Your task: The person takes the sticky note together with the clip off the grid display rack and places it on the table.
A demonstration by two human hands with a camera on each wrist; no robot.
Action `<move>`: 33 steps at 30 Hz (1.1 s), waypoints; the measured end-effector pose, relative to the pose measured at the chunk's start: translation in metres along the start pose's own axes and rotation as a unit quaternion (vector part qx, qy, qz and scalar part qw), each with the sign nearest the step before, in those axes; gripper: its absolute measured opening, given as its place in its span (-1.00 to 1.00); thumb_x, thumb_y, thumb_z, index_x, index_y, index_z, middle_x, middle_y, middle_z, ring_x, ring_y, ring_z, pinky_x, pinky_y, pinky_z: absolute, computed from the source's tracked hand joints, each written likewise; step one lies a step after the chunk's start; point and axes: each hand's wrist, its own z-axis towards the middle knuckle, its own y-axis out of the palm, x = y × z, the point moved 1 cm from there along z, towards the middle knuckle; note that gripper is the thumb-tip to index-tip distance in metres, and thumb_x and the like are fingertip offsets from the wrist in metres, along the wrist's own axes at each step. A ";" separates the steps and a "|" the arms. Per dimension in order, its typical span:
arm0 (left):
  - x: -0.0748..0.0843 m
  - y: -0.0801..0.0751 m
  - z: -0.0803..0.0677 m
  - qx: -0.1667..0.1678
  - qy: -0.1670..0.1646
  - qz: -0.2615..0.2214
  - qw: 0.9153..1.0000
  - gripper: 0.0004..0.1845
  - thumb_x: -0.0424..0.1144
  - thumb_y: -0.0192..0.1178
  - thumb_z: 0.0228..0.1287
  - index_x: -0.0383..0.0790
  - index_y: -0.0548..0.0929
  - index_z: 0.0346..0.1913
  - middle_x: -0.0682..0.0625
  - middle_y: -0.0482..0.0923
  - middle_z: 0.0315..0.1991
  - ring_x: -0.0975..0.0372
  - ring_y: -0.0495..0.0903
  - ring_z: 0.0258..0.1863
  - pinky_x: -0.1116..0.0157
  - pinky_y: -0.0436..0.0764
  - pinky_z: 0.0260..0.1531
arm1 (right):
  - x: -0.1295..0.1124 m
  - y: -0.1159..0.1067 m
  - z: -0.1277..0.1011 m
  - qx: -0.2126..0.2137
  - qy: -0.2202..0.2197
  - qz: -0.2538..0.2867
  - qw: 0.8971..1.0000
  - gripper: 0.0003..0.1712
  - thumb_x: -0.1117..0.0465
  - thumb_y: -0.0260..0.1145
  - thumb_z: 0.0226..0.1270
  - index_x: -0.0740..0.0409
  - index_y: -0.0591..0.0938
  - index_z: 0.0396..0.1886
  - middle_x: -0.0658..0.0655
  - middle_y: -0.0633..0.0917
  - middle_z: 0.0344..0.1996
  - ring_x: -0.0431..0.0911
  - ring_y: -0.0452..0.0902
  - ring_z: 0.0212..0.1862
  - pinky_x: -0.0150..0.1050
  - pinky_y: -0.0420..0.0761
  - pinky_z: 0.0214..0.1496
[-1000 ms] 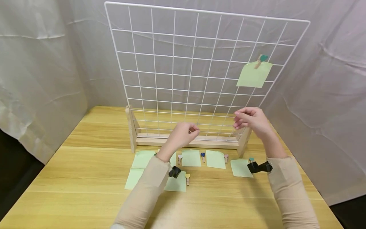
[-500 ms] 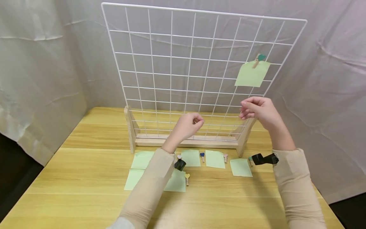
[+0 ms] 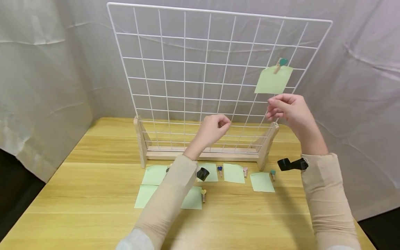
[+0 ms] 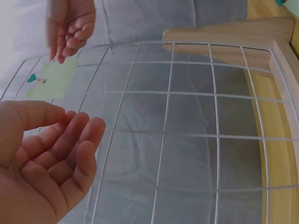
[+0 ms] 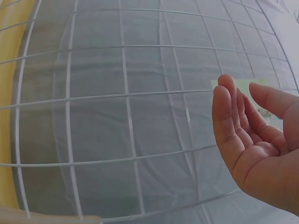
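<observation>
Right up at the fingers [image 5: 229, 116] of the right hand [image 3: 289, 111]: they are loosely curved, thumb apart, palm bare in the wrist view, grasping nothing. That hand hovers just below the pale green square paper note [image 3: 273, 80], which hangs from the white wire grid panel [image 3: 200, 69] by a small wooden clothes peg with a teal heart [image 3: 280, 64]. The peg bites both the note's top edge and a wire, which looks to be why the sheet hangs flat against the mesh instead of dropping.

Over to the left hand [image 3: 214, 129]: fingers half-curled and relaxed, nothing pinched between them, held up in front of the grid's lower rows, left of the hanging note and lower.

Outward now. The grid stands upright in a pale wooden slotted stand [image 3: 206, 152], with feet at both ends keeping the panel vertical. In front of the stand, on the light wooden counter [image 3: 78, 194], lie more pale green paper notes [image 3: 232, 173] in a loose row, each with a little heart-topped wooden peg [image 3: 220, 170] beside it, seemingly laid out in pairs within easy reach. A black camera [image 3: 290, 164] sits strapped on the right wrist's beige sleeve [image 3: 325, 194]. Grey cloth [image 3: 47, 69] drapes behind the grid.
</observation>
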 end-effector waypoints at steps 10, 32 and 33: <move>0.025 -0.012 0.025 0.024 0.012 -0.024 0.999 -0.85 -0.29 0.07 0.23 -0.27 0.61 -0.26 0.02 0.56 -0.44 0.29 0.46 -0.48 0.50 0.42 -0.44 | -0.020 0.003 0.012 0.001 -0.031 0.010 0.999 -0.92 0.37 0.24 0.16 0.36 0.60 -0.44 0.20 0.61 -0.60 -0.03 0.58 -0.58 -0.27 0.59 -0.45; 0.061 -0.017 0.056 0.066 0.050 -0.057 0.995 -0.78 -0.30 0.06 0.22 -0.26 0.58 -0.10 0.02 0.53 -0.25 0.32 0.47 -0.34 0.56 0.39 -0.34 | -0.057 -0.007 0.023 0.057 -0.080 0.082 0.992 -0.89 0.47 0.28 0.06 0.52 0.56 -0.45 0.26 0.57 -0.69 0.01 0.54 -0.69 -0.24 0.57 -0.59; 0.062 -0.017 0.057 0.066 0.053 -0.054 0.995 -0.78 -0.30 0.06 0.22 -0.27 0.58 -0.10 0.02 0.53 -0.25 0.32 0.47 -0.34 0.56 0.39 -0.34 | -0.058 -0.007 0.023 0.061 -0.080 0.083 0.991 -0.88 0.46 0.29 0.05 0.52 0.56 -0.45 0.26 0.57 -0.69 0.01 0.54 -0.69 -0.24 0.57 -0.59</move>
